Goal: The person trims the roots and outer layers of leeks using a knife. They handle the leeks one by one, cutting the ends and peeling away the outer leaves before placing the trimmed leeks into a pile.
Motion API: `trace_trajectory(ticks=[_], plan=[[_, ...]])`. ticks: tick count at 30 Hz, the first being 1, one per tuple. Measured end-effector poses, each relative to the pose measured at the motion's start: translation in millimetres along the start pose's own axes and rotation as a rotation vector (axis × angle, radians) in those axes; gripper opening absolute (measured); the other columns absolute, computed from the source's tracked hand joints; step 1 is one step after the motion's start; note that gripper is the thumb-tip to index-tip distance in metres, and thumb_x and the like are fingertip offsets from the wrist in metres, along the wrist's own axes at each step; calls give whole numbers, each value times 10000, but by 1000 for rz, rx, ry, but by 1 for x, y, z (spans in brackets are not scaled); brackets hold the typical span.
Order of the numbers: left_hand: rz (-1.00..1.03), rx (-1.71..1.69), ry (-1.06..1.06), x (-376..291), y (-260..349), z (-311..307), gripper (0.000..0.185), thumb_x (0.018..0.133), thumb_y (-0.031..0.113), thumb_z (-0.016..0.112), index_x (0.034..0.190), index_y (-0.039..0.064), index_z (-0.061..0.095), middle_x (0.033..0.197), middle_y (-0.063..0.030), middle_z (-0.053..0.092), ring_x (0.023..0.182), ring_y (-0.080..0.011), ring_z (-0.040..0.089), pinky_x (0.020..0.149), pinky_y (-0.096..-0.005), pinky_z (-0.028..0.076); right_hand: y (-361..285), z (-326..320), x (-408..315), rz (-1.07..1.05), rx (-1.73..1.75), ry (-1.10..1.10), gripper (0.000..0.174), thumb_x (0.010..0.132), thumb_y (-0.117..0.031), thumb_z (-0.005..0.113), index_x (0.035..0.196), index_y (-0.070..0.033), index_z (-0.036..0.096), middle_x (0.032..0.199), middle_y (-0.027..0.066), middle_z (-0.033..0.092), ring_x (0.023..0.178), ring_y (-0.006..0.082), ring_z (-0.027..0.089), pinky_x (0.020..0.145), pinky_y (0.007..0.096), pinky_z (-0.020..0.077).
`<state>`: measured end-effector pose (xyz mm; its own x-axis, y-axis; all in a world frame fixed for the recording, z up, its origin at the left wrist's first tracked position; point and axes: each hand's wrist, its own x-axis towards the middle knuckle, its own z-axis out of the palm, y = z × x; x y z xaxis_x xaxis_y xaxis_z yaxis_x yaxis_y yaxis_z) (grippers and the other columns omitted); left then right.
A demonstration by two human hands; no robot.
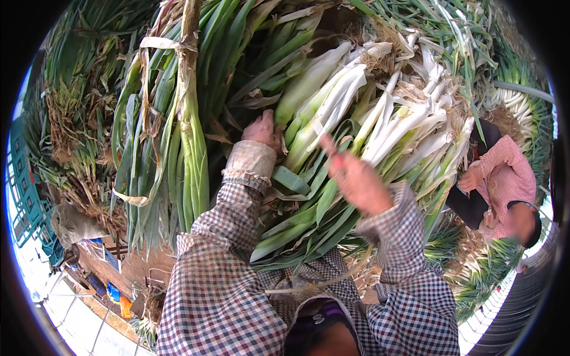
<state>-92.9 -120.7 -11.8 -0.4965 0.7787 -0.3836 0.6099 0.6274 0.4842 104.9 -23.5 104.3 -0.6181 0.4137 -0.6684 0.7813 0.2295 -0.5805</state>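
A large heap of leeks or big green onions (311, 111) lies before me, white stems and dry roots toward the upper right. My left hand (262, 131) is at the near side of the thick pale stems, fingers curled; leaves and stems partly hide what it touches. My right hand (358, 180) is blurred, curled around a small red-handled tool (337, 161), perhaps a knife, above the green leaves. To the left of my left hand, a thick green stalk (193, 164) with a dry upper part stands beside long leaves and a pale dry strip (161, 43).
At the right a person in a pink checked shirt (512, 169) sits by bundles of green onions (498, 262). More stacked bundles (80, 89) and a teal plastic crate (26, 187) are at the left. Cardboard (147, 267) lies low at left.
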Motion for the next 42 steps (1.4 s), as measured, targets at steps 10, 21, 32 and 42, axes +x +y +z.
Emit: trace_trajectory(ticks=[10, 21, 32, 42], plan=[[162, -66, 370, 5, 24, -37, 166, 879, 155, 557, 1008, 57, 518, 822, -201, 628, 763, -404, 610, 639, -454, 495, 15, -25, 42, 82, -43, 146, 406, 961, -330, 486, 932, 75, 496, 656, 194, 624, 556, 255, 652, 441, 350, 516], [688, -529, -19, 4, 120, -68, 409, 895, 222, 604, 1245, 39, 500, 1101, -188, 619, 961, -298, 620, 833, -384, 515, 30, -43, 71, -555, -4, 460, 322, 909, -270, 561, 1004, 38, 539, 854, 219, 638, 795, 351, 637, 715, 383, 519], [167, -18, 69, 39, 20, 5, 307, 860, 243, 569, 1089, 40, 553, 1035, -228, 578, 925, -425, 573, 827, -466, 473, 36, -83, 103, 283, -102, 690, 442, 979, -408, 425, 903, 13, 537, 670, 81, 584, 507, 191, 560, 458, 339, 478], [274, -272, -132, -9, 49, 32, 312, 845, 207, 594, 1106, 37, 593, 982, -197, 605, 907, -388, 593, 796, -437, 489, 24, -74, 151, -152, -181, 459, 506, 945, -424, 491, 809, 60, 544, 641, 259, 566, 564, 303, 597, 514, 418, 454]])
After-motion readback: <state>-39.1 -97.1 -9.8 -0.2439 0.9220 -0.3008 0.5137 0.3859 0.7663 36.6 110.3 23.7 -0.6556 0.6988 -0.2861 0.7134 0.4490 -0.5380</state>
